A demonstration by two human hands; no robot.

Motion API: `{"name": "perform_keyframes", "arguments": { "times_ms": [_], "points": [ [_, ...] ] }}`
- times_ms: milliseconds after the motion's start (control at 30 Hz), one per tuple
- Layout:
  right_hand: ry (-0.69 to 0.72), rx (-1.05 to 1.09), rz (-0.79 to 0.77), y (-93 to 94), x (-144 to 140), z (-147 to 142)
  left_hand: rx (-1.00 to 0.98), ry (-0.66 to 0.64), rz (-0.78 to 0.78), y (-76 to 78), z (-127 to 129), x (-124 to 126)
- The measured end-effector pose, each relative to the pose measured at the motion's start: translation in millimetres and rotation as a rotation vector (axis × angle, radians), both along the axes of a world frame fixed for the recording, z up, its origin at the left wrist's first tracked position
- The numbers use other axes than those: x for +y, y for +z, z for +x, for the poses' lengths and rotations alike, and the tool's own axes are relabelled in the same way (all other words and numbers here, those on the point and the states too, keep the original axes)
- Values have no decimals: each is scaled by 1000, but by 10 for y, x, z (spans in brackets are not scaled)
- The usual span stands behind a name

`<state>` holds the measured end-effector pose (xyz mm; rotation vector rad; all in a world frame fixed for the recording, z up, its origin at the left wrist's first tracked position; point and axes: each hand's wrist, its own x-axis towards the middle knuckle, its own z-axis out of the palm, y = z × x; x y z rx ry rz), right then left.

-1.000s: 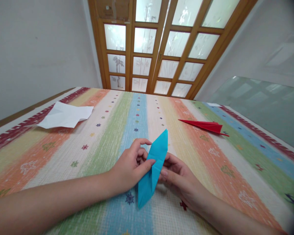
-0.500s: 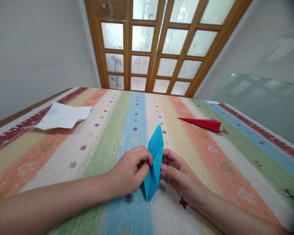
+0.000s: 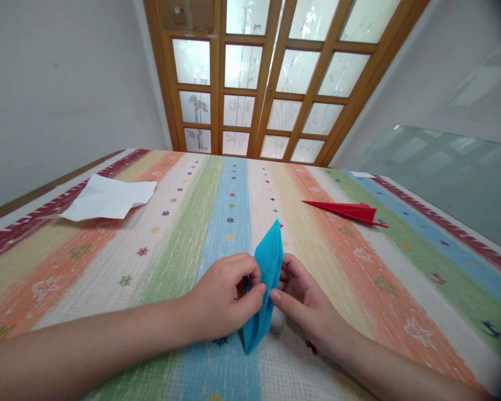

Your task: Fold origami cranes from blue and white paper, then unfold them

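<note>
A blue folded paper (image 3: pixel 270 253), long and pointed at both ends, stands tilted between my two hands near the front of the table. My left hand (image 3: pixel 234 292) pinches its left side, with the thumb on the near face and the curled fingers at the edge. At the right edge, my right hand (image 3: pixel 303 292) holds the paper with its thumb tip in front and its fingers partly hidden behind. The lower point of the paper hangs close to the cloth; whether it touches, I cannot tell.
A creased white sheet of paper (image 3: pixel 111 197) lies at the left of the striped tablecloth (image 3: pixel 183 245). On the right rests a red folded paper (image 3: pixel 346 210) with a narrow point. Beyond the table stand wooden glass-paned doors (image 3: pixel 271 94); a glass panel (image 3: pixel 451 172) leans at the right.
The blue paper has turned slightly, its upper tip shifting right and its lower end dropping nearer to me. My left thumb has moved up and right across its face.
</note>
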<state>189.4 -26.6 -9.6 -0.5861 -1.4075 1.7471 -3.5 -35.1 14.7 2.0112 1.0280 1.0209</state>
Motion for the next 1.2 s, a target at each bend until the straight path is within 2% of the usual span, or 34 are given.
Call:
{"name": "perform_keyframes", "arguments": {
  "times_ms": [300,500,667,767,933,1200],
  "points": [
    [-49,-77,16,-21,11,-3,-38,-54,-86,-12,6,-28],
    [-114,-109,11,-16,17,-13,-31,-27,-131,-22,32,-44],
    [-112,-50,-71,-35,36,5,-138,4,-212,-60,19,-24],
    [-121,-68,-61,-52,45,24,-248,22,-306,-105,18,9],
    [-118,-93,-59,-52,55,40,-436,-19,-441,-164,25,45],
    [-21,-22,-130,-52,61,36,-445,-52,-467,-153,38,48]
  ]
}}
